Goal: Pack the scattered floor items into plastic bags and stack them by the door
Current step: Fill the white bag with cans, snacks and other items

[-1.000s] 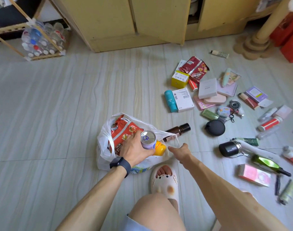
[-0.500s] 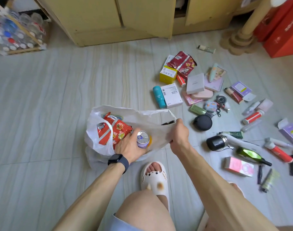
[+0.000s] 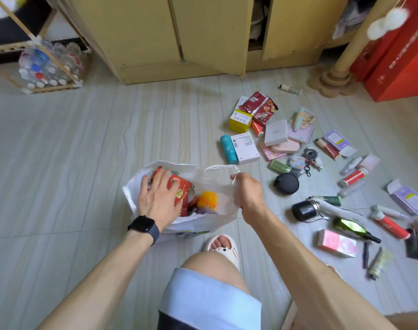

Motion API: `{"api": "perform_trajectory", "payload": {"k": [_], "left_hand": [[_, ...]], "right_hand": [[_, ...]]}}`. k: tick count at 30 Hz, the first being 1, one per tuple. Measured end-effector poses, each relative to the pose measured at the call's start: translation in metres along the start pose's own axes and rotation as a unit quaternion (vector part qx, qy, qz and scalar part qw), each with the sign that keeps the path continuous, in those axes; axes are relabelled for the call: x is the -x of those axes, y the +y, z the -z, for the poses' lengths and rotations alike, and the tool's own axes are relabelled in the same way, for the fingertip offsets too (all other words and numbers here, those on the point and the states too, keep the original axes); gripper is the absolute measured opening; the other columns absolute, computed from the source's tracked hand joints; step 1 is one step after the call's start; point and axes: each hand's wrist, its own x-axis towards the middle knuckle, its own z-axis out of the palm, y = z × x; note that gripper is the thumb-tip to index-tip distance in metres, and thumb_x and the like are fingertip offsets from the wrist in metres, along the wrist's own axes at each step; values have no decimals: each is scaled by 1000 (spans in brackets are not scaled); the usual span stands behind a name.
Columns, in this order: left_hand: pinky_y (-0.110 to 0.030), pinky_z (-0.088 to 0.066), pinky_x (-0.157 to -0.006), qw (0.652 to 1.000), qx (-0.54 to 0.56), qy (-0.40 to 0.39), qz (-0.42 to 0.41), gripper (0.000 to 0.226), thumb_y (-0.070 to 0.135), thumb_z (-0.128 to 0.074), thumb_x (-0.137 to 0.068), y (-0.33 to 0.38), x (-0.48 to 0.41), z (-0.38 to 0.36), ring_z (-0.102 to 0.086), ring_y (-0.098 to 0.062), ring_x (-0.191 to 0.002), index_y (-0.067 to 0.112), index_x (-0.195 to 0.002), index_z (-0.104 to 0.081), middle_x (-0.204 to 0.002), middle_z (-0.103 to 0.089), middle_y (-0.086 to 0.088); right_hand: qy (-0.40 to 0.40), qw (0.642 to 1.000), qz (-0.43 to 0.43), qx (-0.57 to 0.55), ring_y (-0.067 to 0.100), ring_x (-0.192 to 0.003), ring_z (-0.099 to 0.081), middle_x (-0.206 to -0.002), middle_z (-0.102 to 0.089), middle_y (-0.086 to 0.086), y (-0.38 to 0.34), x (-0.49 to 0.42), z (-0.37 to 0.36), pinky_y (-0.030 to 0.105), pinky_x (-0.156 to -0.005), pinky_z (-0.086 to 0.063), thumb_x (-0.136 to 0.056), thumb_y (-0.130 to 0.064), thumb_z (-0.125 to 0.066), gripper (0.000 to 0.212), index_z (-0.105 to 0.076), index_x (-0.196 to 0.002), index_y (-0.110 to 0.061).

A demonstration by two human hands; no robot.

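On the floor tiles, the plastic bag [image 3: 217, 217] sits open. The right hand [image 3: 248, 191] pinches its rim and holds the mouth wide. The left hand [image 3: 159, 201] lies flat inside, fingers spread on the red snack packet [image 3: 182, 189]. Packing's mid-flow, I'd say; next comes the teal bottle [image 3: 228, 148] beyond the bag. The can gripped half a second ago has left that hand.

left hand [image 3: 159, 198]: fingers spread on red foil snack packet [image 3: 182, 186] inside white plastic bag [image 3: 215, 181]
right hand [image 3: 249, 194]: grips bag rim
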Motion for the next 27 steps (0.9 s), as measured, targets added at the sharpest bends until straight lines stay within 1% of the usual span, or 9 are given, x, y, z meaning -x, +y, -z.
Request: {"api": "perform_trajectory", "payload": {"k": [3, 7, 10, 14, 15, 19, 22, 25, 27], "left_hand": [[-65, 6, -109, 979, -95, -85, 161, 55, 28, -66, -75, -39, 5, 15, -12, -38, -147, 37, -128, -57, -161, -13, -13], [-36, -49, -89, 917, 69, -272, 284, 39, 22, -54, -81, -84, 16, 28, -62, -31, -108, 27, -117, -66, -125, -62, -10], [-30, -52, -79, 891, 239, -196, 333, 32, 14, -55, -80, -101, 21, 52, -67, -28, -95, 28, -102, -73, -107, -71, -3], [-15, -28, -37, 653, 631, 43, 416, 45, -11, -32, -80, -108, -7, 120, -38, -6, -34, 14, -85, -69, -71, -56, -1], [-14, -23, -35, 640, 647, 41, 413, 45, -13, -31, -80, -106, -6, 131, -33, -5, -33, 14, -84, -67, -73, -56, -2], [-19, -30, -39, 764, 553, -68, 326, 28, 1, -51, -85, -92, 11, 143, -42, -14, -46, 19, -96, -69, -91, -68, -5], [-24, -46, -63, 853, 431, -117, 271, 18, 20, -57, -86, -80, 15, 134, -64, -20, -69, 28, -99, -67, -103, -68, 2], [-35, -44, -85, 950, 136, -121, 253, 35, 36, -56, -86, -60, 24, 113, -57, -30, -108, 25, -120, -58, -134, -44, -7], [-44, -38, -96, 973, -53, -92, 206, 46, 38, -55, -85, -46, 27, 102, -43, -32, -125, 21, -127, -53, -150, -25, -13]], "right_hand": [[-36, 999, 29, 19, 21, -59, -40, -64, -45, 5, -6, 8, -3, 20, -40, -30, -93, -19, -46, 25, -56, -71, -14], [-63, 993, 38, 89, 19, -61, -47, -66, -52, 5, 0, 26, -6, 26, -56, -38, -92, -43, -57, 36, -57, -78, -10], [-110, 994, 21, 8, 17, -53, -41, -59, -44, 3, -21, 44, -13, 27, -50, -35, -82, -27, -74, 29, -51, -70, -13], [-181, 976, 44, -115, 12, -46, -35, -52, -40, -3, -63, 63, -45, 23, -43, -25, -77, 10, -63, 34, -45, -71, -19], [-188, 978, 48, -75, 12, -46, -34, -55, -43, -2, -67, 70, -53, 20, -41, -23, -79, 11, -60, 33, -47, -74, -19], [-176, 982, 57, -24, 13, -49, -31, -60, -44, 1, -68, 76, -62, 18, -39, -21, -82, 12, -51, 35, -49, -70, -21], [-127, 978, 148, 81, 14, -53, -40, -64, -49, -1, -56, 64, -50, 21, -43, -30, -81, 6, -51, 31, -51, -69, -22], [-109, 873, 261, 398, 18, -78, -60, -85, -62, -4, -39, 58, -32, 23, -64, -42, -82, -9, -54, 19, -64, -83, -26], [-95, 773, 278, 563, 26, -95, -62, -111, -57, 3, -30, 53, -19, 28, -76, -46, -86, -22, -55, 24, -65, -107, -26]]}}
